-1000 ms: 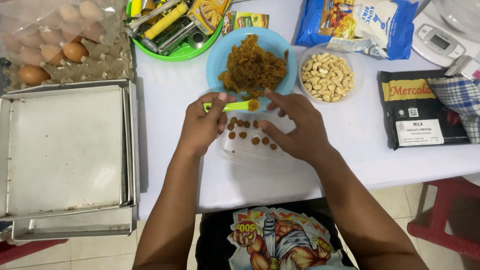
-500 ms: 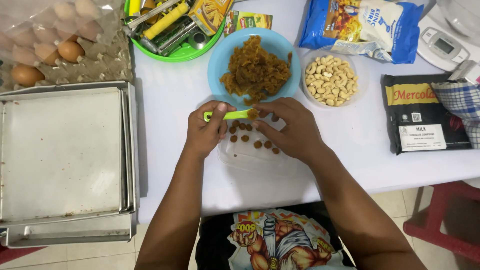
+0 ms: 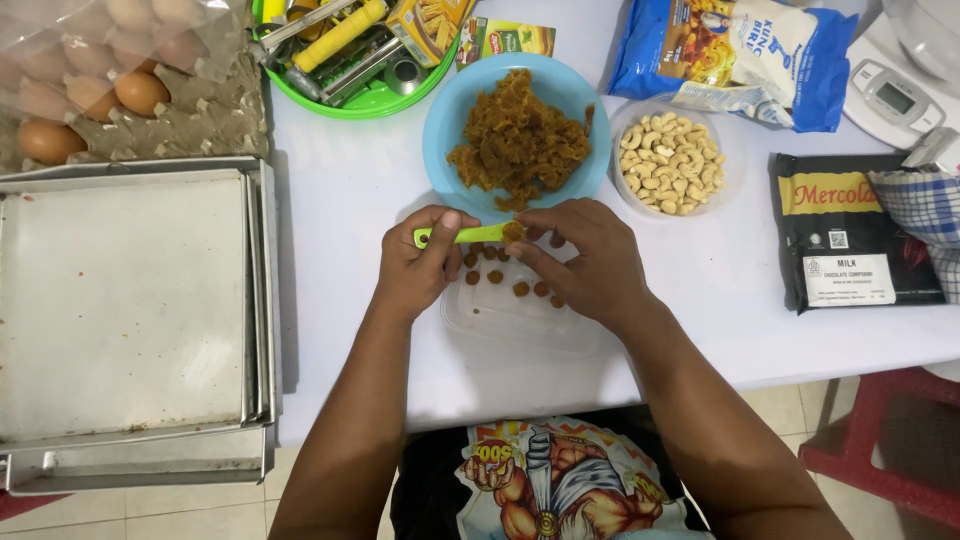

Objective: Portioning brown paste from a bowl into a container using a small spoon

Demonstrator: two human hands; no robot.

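My left hand (image 3: 418, 268) grips a small green spoon (image 3: 462, 235) by its handle, the bowl end loaded with brown filling. My right hand (image 3: 585, 258) pinches the filling at the spoon's tip with its fingertips. Both hands hover over a clear plastic tray (image 3: 515, 322) holding several small brown balls (image 3: 495, 277). Just beyond the hands sits a blue bowl (image 3: 446, 112) heaped with the same brown, stringy filling (image 3: 520, 140).
A clear bowl of cashews (image 3: 672, 165) stands right of the blue bowl. Stacked metal baking trays (image 3: 125, 305) lie at the left, an egg carton (image 3: 110, 95) behind them. A green basket (image 3: 362, 98), blue bag (image 3: 730, 55), black packet (image 3: 850, 235), checked cloth (image 3: 925, 215) and scale (image 3: 895, 100) ring the white table (image 3: 340, 300).
Both hands have stayed over the plastic tray with the spoon between them. The right fingers have shifted slightly at the spoon's tip, working the filling.
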